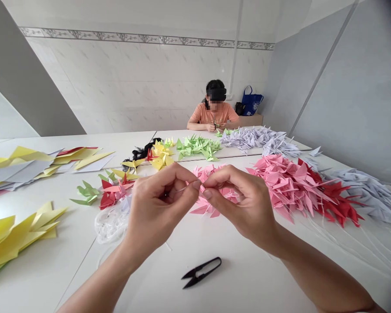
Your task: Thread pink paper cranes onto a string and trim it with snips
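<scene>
My left hand (159,206) and my right hand (246,202) are raised above the white table, their fingertips meeting in a pinch. A thin pale thread (180,190) runs between the left fingers to that pinch; its end is too small to make out. Behind my hands lie folded pink paper cranes (207,208), partly covered by them. Black thread snips (192,283) rest on the table below, blades spread apart. Beside my left wrist sits a tangled bundle of white thread (110,224).
Piles of pink (286,182), red (340,202) and pale lavender cranes (371,195) spread right, with loose threads trailing. Green cranes (197,147) and yellow cranes (161,154) lie farther back. Paper sheets (16,239) are stacked left. A person (213,114) sits across the table.
</scene>
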